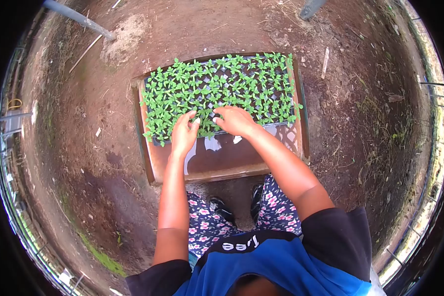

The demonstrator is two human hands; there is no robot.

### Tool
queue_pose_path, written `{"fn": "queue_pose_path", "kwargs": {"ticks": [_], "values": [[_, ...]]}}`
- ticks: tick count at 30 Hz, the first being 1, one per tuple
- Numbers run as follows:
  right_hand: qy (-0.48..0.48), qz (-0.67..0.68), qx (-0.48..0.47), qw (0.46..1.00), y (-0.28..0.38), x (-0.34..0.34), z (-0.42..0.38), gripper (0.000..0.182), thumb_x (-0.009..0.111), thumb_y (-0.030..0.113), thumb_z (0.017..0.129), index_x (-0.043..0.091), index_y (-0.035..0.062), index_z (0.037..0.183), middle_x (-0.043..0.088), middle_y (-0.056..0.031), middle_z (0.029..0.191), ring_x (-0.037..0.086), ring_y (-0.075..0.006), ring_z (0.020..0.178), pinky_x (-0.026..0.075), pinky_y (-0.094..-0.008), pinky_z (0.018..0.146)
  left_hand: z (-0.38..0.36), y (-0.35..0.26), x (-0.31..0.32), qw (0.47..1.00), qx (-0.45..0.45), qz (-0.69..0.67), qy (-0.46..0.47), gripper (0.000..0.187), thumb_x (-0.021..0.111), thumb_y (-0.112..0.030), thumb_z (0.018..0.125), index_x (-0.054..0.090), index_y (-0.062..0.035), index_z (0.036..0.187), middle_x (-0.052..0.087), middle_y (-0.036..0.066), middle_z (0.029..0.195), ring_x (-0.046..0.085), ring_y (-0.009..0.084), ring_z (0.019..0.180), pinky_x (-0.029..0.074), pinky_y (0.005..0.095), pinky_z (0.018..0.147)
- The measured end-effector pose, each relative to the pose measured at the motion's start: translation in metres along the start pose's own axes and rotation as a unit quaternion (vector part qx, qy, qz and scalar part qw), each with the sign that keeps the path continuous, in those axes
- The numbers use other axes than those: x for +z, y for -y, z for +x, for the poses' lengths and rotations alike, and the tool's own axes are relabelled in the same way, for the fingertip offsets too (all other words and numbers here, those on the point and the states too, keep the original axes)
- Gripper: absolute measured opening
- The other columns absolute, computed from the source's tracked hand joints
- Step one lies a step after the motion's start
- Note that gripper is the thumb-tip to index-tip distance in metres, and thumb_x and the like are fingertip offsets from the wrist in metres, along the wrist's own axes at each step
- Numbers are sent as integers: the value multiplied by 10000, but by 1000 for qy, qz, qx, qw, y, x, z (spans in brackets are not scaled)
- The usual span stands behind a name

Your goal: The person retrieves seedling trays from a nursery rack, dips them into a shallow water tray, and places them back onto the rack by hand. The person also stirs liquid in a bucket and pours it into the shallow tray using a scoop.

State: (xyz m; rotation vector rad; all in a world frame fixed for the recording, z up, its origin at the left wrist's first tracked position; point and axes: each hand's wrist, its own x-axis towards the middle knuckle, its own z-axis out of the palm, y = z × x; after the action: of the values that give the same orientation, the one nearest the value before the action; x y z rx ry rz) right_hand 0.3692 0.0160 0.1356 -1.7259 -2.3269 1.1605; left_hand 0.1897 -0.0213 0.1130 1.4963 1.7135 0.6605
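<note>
A tray of green seedlings sits in a shallow wooden-sided trough in front of me. My left hand is at the tray's near edge, thumb and forefinger slightly apart among the leaves. Just to its right, my right hand hovers over the near rows with curved fingers, a gap showing between thumb and forefinger. Nothing shows in either hand. Dark cells and small label-like squares peek out between the plants. Below the tray's near edge, brown water reflects light in the trough.
Bare brown soil surrounds the trough. Two grey posts stand beyond it, a left post and a right post. A thin wood strip lies on the ground at right. My shoes are close to the trough's near side.
</note>
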Motion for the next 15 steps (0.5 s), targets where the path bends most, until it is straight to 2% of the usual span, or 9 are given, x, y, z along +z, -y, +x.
{"fn": "queue_pose_path", "kwargs": {"ticks": [5, 8, 9, 10, 11, 12, 14, 15], "values": [[-4, 2, -1, 1000, -2, 0, 0, 334, 493, 292, 792, 536, 91, 1055, 560, -123, 1013, 521, -270, 963, 415, -374, 810, 0, -1, 1, 1000, 1, 0, -3, 294, 555, -151, 770, 530, -46, 1043, 555, 88, 961, 523, 158, 658, 435, 285, 628], [-11, 24, -12, 1000, -10, -4, -1, 343, 497, 304, 788, 539, 95, 1057, 558, -129, 1026, 528, -280, 953, 418, -375, 808, -2, -7, -1, 999, 8, -24, -26, 297, 553, -183, 783, 530, -49, 1046, 550, 97, 972, 533, 167, 699, 434, 292, 648], [-18, 30, -18, 999, -18, -11, 3, 347, 498, 310, 787, 540, 96, 1057, 557, -131, 1031, 531, -284, 948, 420, -376, 806, 1, -3, -6, 998, 35, 17, -48, 306, 549, -217, 796, 532, -44, 1048, 546, 106, 984, 542, 182, 766, 430, 295, 698], [-59, 67, -3, 996, -28, -25, 5, 368, 510, 337, 782, 544, 89, 1051, 553, -133, 1048, 543, -291, 933, 426, -371, 799, 6, 5, -12, 993, 47, 1, -110, 309, 542, -234, 804, 535, -38, 1044, 544, 109, 995, 542, 188, 798, 426, 300, 724], [-114, 145, 50, 982, -40, -45, 1, 383, 522, 356, 776, 548, 80, 1041, 562, -129, 1035, 556, -277, 920, 430, -359, 790, 9, 17, -21, 984, 54, -13, -168, 315, 535, -251, 812, 539, -32, 1040, 542, 113, 1005, 542, 194, 831, 421, 304, 749], [-180, 211, 80, 957, -69, -53, 6, 364, 519, 347, 784, 554, 81, 1031, 575, -124, 1011, 562, -259, 910, 431, -343, 784, 13, 33, -36, 979, 15, -46, -200, 327, 530, -273, 818, 540, -38, 1045, 552, 98, 1001, 528, 176, 874, 408, 295, 780], [-294, 148, 90, 940, -134, -78, 6, 301, 482, 298, 812, 571, 76, 995, 597, -116, 951, 577, -252, 860, 438, -333, 765, 25, 58, -69, 966, -65, -57, -244, 344, 518, -297, 828, 540, -32, 1046, 563, 86, 998, 514, 156, 916, 396, 284, 808], [-322, 187, 149, 916, -177, -79, 11, 273, 482, 295, 797, 600, 90, 933, 607, -120, 910, 583, -249, 842, 441, -333, 748, 29, 68, -85, 961, -108, -37, -252, 350, 512, -300, 832, 540, -20, 1040, 565, 87, 999, 514, 152, 915, 396, 282, 807]]}}
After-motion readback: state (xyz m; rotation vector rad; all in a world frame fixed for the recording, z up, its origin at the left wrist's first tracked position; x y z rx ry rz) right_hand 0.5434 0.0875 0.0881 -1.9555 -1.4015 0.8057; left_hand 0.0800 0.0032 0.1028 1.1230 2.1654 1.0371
